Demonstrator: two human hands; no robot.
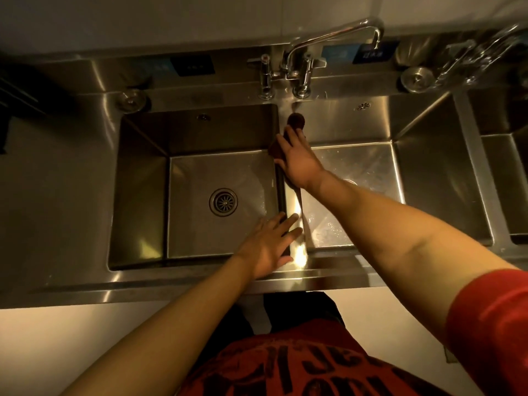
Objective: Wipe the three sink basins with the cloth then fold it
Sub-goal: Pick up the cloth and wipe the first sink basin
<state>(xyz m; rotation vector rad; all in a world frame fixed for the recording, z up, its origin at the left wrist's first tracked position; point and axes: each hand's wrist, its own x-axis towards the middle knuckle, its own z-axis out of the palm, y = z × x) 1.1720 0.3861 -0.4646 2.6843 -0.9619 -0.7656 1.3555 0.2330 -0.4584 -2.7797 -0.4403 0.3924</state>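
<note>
overhead, seen from the head camera, the right hand [297, 160] pressed a dark cloth [295, 121] onto the steel divider [297, 201] between the left basin [143, 178] and the middle basin [371, 167], toward the back edge of the sink, just below the faucet [294, 70]. the fingers lay over the cloth, which bunched out past the fingertips toward the back wall; whether they curled round it or only pushed down could not be told. the left hand [268, 247] rested flat, fingers spread and straight, on the same divider near the front edge, holding nothing. the divider's long axis ran front to back, so the cloth lay straight ahead of the left hand and under the right, the right arm being the nearer. a third basin [503, 172] showed at the far right, partly out of frame. judged from this, the wiping was midway, and the coming stroke would likely run along the divider or down into a basin.
</note>
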